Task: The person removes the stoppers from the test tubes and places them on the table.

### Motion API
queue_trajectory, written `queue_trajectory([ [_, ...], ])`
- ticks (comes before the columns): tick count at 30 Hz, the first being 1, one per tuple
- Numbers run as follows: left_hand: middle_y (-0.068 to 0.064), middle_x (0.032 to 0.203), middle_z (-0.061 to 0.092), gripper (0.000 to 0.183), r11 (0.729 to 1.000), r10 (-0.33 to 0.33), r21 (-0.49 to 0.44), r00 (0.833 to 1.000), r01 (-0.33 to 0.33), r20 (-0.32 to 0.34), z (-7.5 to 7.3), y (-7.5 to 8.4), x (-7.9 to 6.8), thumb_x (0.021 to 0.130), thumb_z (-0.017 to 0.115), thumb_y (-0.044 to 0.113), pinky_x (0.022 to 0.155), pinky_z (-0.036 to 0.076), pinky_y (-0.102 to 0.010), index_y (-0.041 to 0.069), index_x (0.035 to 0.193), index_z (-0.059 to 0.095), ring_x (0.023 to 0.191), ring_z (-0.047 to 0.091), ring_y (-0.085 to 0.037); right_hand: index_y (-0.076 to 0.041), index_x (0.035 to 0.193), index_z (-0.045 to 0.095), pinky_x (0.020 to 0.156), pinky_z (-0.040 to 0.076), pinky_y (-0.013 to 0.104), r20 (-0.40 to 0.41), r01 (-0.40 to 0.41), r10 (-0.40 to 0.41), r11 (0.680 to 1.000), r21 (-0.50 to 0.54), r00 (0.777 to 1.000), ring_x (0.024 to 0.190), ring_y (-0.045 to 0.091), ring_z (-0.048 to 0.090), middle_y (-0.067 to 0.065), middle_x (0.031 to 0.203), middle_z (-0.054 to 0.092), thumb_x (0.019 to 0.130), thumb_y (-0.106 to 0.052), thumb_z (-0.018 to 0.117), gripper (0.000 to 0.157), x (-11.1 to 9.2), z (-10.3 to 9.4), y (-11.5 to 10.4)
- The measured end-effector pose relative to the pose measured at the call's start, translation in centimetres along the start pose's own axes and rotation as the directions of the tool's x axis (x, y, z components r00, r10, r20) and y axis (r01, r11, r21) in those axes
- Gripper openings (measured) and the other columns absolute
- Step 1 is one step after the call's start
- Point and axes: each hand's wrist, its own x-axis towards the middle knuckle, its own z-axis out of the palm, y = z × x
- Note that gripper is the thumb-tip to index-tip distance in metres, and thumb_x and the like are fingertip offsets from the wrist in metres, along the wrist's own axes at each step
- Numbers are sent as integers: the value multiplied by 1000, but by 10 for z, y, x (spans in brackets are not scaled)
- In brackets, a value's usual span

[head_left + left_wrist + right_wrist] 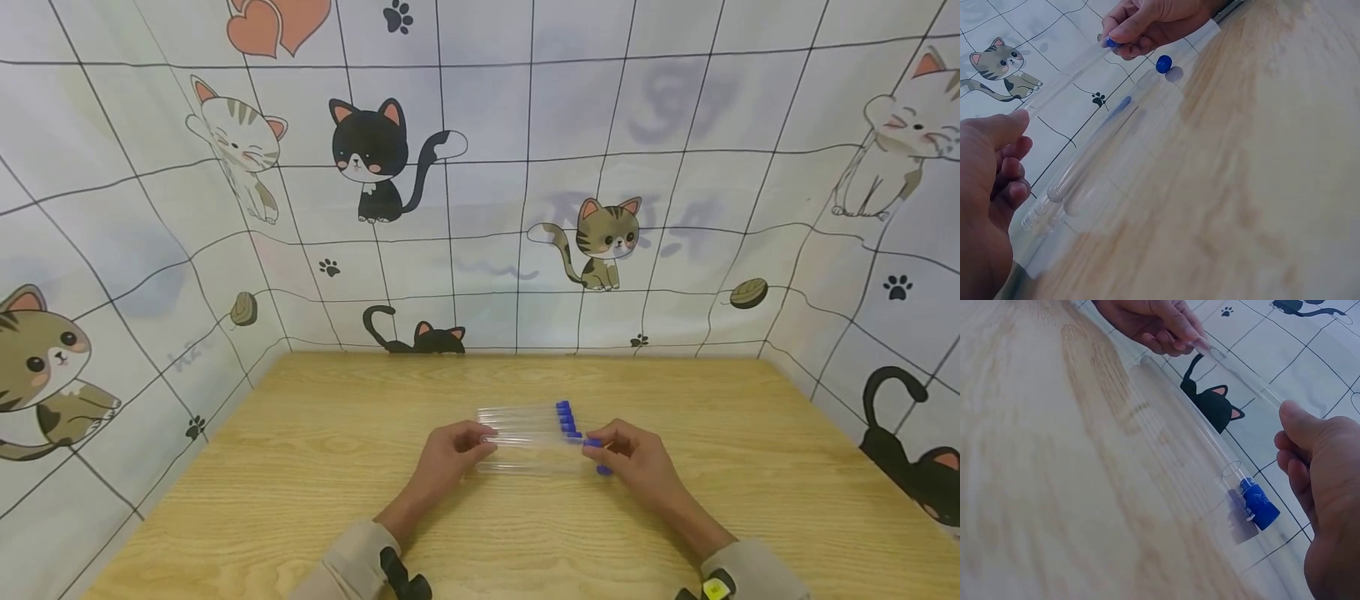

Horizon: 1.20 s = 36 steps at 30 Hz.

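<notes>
A clear test tube with a blue cap is held lengthwise between my two hands. My left hand pinches its rounded end between thumb and fingers. At the capped end, my right hand grips with thumb and fingertips, partly covering the cap. Another capped tube lies on the table on the near side of the held one, its blue cap pointing right. Just beyond my hands, several more clear tubes lie side by side, their blue caps lined up on the right.
The wood-grain table reaches back to a white grid-patterned cloth printed with cartoon cats, which also hangs along both sides. Dark straps with small devices sit at my sleeve cuffs.
</notes>
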Motion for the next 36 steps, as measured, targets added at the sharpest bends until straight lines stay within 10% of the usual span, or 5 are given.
queue_trajectory([
  [24,3,88,70,25,990,143,3,989,-143,-27,0,-10,1,85,73,25,58,45,-21,7,102,73,70,58,-10,-13,89,68,71,53,24,-98,56,-64,994,-90,993,89,16,68,1,98,72,85,-16,74,8,2,1,-5],
  [36,-7,86,69,17,993,119,11,991,-119,-67,1,-6,1,87,71,11,61,45,-21,5,103,72,70,56,-16,-10,95,73,74,54,28,2,-74,74,990,117,997,86,18,69,2,99,72,77,-28,80,26,2,-5,-5],
])
